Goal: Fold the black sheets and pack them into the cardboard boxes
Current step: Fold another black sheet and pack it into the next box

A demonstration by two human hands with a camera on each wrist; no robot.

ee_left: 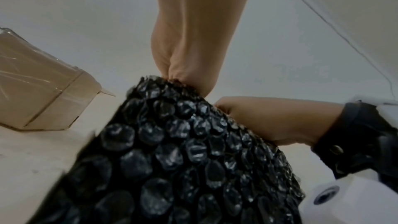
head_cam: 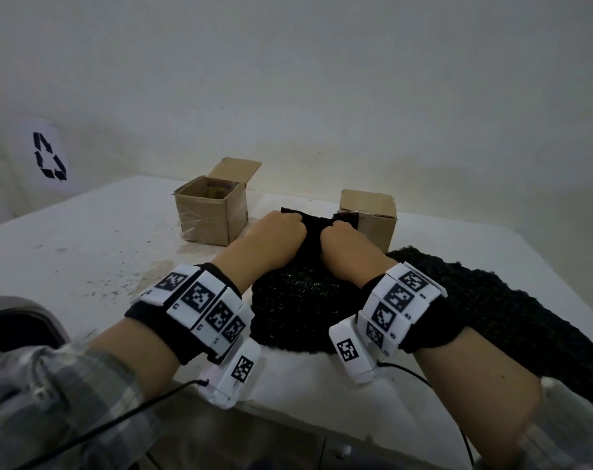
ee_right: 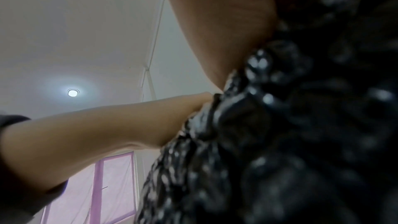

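A black bubble-wrap sheet (head_cam: 298,300) is bunched up in the middle of the white table (head_cam: 84,239). My left hand (head_cam: 281,228) and right hand (head_cam: 339,242) grip its far edge side by side, knuckles up. Seen from the left wrist, the left hand (ee_left: 185,67) pinches the top of the sheet (ee_left: 172,151) while the right hand (ee_left: 269,120) clutches its right side. In the right wrist view the blurred sheet (ee_right: 280,134) fills the right half. An open cardboard box (head_cam: 211,212) stands at the back left. A second box (head_cam: 373,215) stands behind my right hand.
More black bubble wrap (head_cam: 492,300) lies spread to the right, reaching the table's right side. A white bin with a recycling symbol (head_cam: 49,161) stands beyond the table's left end. A grey chair back (head_cam: 23,320) is at lower left. Cables run from both wrist units.
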